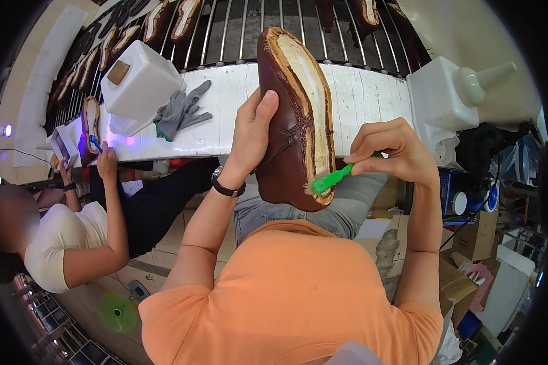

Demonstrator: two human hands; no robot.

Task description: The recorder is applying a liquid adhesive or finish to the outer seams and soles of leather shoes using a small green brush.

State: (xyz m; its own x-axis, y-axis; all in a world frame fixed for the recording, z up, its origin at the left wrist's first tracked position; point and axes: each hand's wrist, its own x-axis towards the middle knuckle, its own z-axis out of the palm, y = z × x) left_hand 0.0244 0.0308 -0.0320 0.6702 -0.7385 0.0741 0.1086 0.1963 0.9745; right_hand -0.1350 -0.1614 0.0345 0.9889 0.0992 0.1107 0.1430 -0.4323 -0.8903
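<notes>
At frame centre, the left hand (249, 137) is clenching a brown shoe (289, 121) sole-up, exposing its pale bottom. The right hand (396, 152) is pinching a green brush (330, 180), bristles touching the heel edge, above the white desk (225, 103).

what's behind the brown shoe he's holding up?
Behind the brown shoe: white slatted bench, then a metal-rod rack. The strip directly behind it is covered.

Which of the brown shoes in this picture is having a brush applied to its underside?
The brown shoe held up by the left hand: the right hand presses a green brush to its rim. The others lie on the rack.
</notes>
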